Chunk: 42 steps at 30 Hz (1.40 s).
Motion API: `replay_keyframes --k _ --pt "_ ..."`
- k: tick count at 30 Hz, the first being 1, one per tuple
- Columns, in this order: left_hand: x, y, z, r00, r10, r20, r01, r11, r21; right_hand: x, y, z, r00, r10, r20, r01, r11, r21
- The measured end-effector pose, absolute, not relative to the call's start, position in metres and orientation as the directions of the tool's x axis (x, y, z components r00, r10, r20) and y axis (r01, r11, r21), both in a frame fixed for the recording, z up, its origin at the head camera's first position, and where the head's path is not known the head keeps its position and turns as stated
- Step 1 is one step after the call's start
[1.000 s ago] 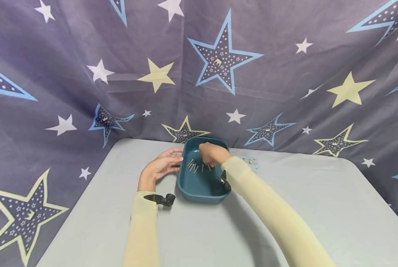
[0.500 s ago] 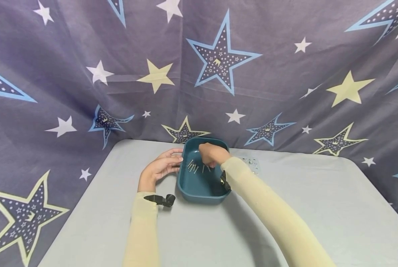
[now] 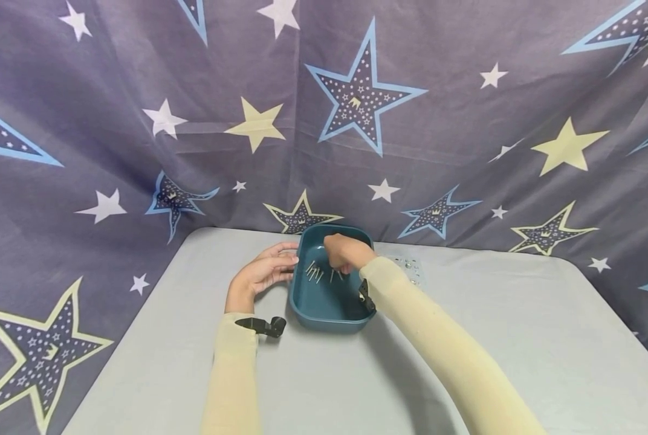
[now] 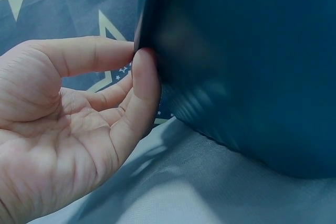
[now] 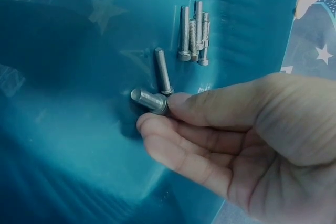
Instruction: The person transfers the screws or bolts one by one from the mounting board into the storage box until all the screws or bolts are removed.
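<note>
A teal plastic bin sits on the table near the curtain. At its left side, my left hand pinches the rim; the thumb and a finger meet at the edge in the left wrist view. My right hand reaches down inside the bin. Between its thumb and fingertips it holds a short, thick silver bolt, shank pointing outward. Right beside the fingertips lies a thinner socket-head bolt. Several more bolts lie side by side on the bin floor, seen left of the hand in the head view.
A pale, see-through sheet with small shiny parts lies right of the bin, partly behind the right sleeve. The white-covered table meets a grey-purple star-patterned curtain at the back.
Both hands and the bin stay in place. Beside my right fingertips, a bolt shifts very slightly; the row of bolts on the left looks the same.
</note>
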State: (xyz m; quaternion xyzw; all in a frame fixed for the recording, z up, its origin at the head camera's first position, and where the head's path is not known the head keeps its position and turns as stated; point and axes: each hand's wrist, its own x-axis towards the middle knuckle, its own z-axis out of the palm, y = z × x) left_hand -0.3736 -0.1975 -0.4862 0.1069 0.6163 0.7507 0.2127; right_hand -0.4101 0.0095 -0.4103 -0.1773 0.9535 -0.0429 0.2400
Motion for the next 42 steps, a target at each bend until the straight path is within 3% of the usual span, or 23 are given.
replay_keyframes --k 32,42 --pt "-0.374 -0.2 -0.489 -0.89 0.446 -0.097 -0.186 -0.159 0.97 -0.411 0.008 -0.412 -0.831 -0.346 -0.435 -0.301 0.938 -0.172" --pt "-0.374 -0.196 -0.488 -0.895 0.432 -0.114 -0.198 -0.154 0.968 -0.405 0.015 -0.402 -0.812 -0.391 -0.433 -0.35 0.92 -0.176"
